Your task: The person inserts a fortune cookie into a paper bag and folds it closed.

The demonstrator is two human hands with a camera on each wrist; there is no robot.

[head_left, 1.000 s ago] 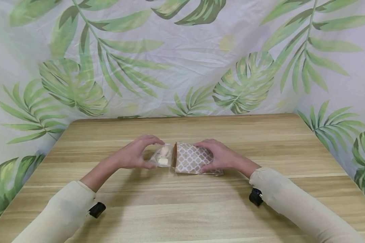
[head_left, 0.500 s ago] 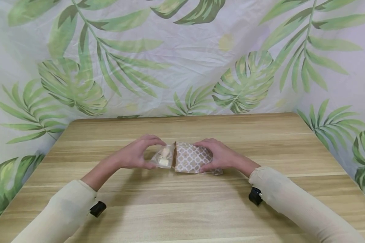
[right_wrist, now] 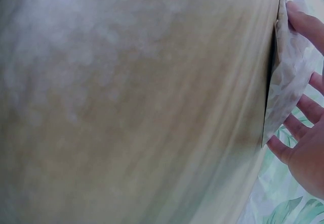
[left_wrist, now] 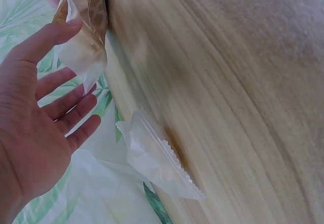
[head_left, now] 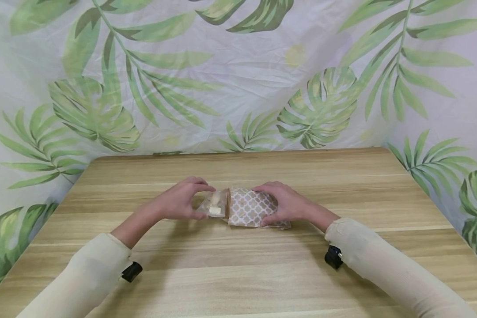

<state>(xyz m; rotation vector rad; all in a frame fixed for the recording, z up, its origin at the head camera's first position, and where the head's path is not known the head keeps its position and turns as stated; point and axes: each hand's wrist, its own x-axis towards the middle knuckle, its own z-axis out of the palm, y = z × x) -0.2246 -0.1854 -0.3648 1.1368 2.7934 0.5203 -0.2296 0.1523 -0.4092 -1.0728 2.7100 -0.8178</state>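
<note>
A brown paper bag (head_left: 246, 207) with a white lattice pattern lies on its side, mouth facing left. My right hand (head_left: 289, 203) grips its closed end, thumb on the near side and fingers on the far side. At the mouth, a clear plastic packet (head_left: 214, 208) with pale contents sits between the thumb and fingers of my left hand (head_left: 180, 201). In the left wrist view that packet (left_wrist: 83, 57) reaches into the bag's mouth, thumb against it. A second translucent packet (left_wrist: 152, 155) with serrated edges lies on the table below the left hand, hidden in the head view.
The wood-grain table (head_left: 238, 274) stretches out on all sides of the bag. Behind it hangs a white cloth (head_left: 246, 88) printed with green leaves. A small black camera (head_left: 132, 271) is worn under the left wrist, another camera (head_left: 334, 257) under the right.
My left hand and forearm have shifted slightly right, and the packet has tilted a little at the bag's mouth. The right hand and the bag stay nearly still.
</note>
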